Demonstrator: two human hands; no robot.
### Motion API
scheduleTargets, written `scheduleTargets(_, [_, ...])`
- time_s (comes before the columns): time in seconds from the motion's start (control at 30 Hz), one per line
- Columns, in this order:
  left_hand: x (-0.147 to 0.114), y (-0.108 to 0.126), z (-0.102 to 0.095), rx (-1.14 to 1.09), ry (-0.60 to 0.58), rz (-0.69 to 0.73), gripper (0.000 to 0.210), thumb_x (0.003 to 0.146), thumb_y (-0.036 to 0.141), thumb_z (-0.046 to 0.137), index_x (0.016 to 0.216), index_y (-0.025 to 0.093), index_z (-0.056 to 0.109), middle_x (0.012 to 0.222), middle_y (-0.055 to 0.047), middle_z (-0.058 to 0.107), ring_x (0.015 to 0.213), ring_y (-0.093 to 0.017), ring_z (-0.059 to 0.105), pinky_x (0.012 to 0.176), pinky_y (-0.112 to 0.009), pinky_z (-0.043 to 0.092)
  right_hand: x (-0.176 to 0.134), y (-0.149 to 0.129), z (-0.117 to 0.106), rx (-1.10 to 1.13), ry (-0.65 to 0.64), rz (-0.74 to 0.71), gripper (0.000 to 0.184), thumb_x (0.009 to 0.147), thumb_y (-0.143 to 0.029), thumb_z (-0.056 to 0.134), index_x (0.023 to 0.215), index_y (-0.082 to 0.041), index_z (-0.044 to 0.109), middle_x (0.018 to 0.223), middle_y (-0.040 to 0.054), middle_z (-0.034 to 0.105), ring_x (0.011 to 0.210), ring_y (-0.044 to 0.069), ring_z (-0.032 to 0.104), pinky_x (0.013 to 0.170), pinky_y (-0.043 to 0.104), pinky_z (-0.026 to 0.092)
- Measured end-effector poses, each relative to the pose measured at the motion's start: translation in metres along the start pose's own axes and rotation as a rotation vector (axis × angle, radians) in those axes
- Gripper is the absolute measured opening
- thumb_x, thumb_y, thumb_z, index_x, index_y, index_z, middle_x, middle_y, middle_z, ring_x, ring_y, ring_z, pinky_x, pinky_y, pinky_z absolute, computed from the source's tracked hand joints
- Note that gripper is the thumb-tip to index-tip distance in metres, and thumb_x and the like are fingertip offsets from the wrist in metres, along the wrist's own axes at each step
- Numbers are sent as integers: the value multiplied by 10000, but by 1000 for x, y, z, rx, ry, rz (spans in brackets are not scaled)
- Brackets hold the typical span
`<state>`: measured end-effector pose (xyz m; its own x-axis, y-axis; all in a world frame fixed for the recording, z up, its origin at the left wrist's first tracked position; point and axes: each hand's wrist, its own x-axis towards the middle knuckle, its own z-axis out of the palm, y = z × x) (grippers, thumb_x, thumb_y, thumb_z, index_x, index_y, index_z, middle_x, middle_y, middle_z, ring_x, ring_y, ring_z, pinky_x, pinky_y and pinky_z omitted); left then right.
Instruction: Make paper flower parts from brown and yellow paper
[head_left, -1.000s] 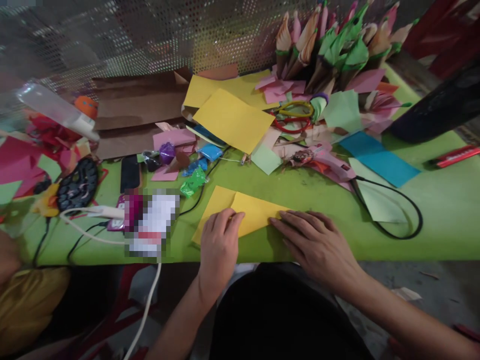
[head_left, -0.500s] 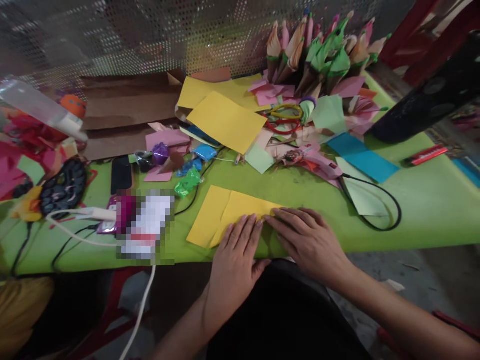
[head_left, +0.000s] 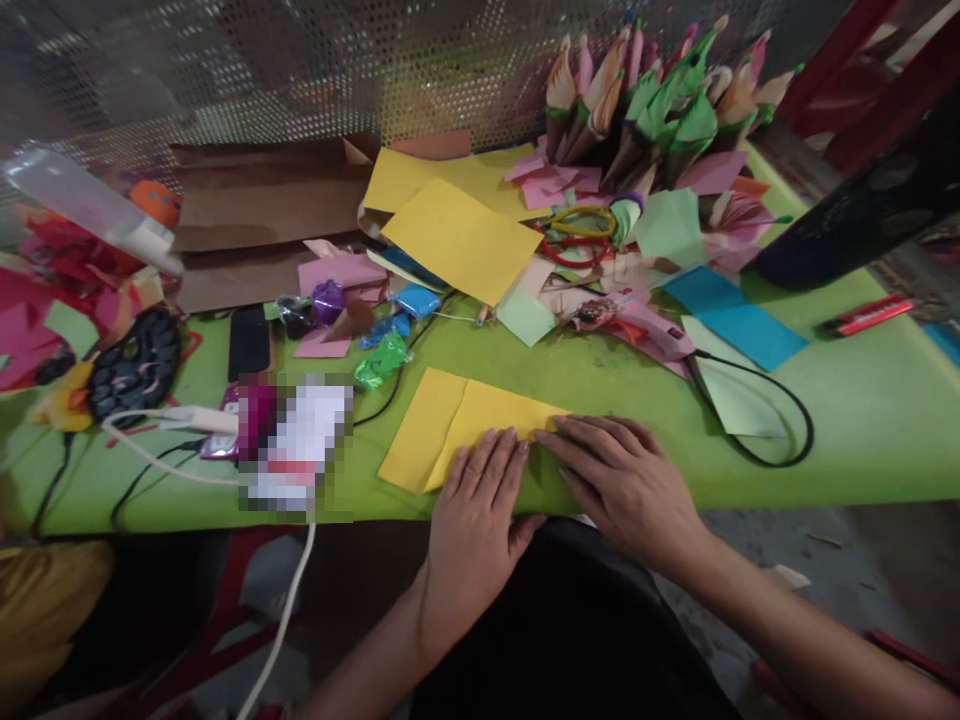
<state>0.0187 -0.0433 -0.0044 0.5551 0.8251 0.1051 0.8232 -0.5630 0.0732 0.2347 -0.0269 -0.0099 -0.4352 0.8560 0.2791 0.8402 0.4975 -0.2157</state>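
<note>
A folded sheet of yellow paper (head_left: 427, 430) lies flat near the front edge of the green table (head_left: 862, 440). A crease runs across its left part. My left hand (head_left: 480, 510) rests on its near edge, fingers stretched out and pressed flat on the paper. On the paper's right part lies my right hand (head_left: 626, 480), fingers extended and angled toward the left hand. The fingertips of both hands nearly meet. My hands cover the paper's lower right part. Farther back sits another flat yellow sheet (head_left: 461, 240).
To the left are a blurred-out phone (head_left: 300, 450), a white cable (head_left: 281, 620) and a dark phone (head_left: 250, 342). A pink glue gun (head_left: 652, 325) with a black cord lies right. Paper cones (head_left: 667, 110), a red marker (head_left: 874, 315) and a dark bottle (head_left: 847, 200) stand or lie beyond.
The view has shifted slightly, so the table items appear a little further right. Both hands keep nearly the same place on the yellow paper.
</note>
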Motion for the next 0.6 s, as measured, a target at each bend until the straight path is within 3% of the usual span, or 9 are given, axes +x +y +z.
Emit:
scheduleTargets(0.2, [1,1,2,-16,23,-12,599,1035,439,413,1541,119,411,1602,-81,450,1496,-262,393,1228,-446,317,5,-7,-4,-59,-52,-17,475,998,-310,544,1474,-321,540,1323,84,684,1194,292,580,1020,475,394])
scheduleTargets(0.37, [0,0,3,1,27,-13,620,1030,407,431,1575,122,348,1603,-91,448,1505,-260,381,1236,-447,310,2,-6,-6,-29,-81,32,431,1002,-334,533,1428,-283,578,1387,82,664,1232,277,587,1074,486,353])
scheduleTargets(0.6, [-2,-3,1,-8,9,-8,627,1019,387,461,1578,128,347,1608,-97,436,1517,-271,360,1242,-452,308,-7,2,-6,4,-73,75,459,1025,-281,473,1480,-238,508,1460,81,623,1300,267,584,1115,511,318])
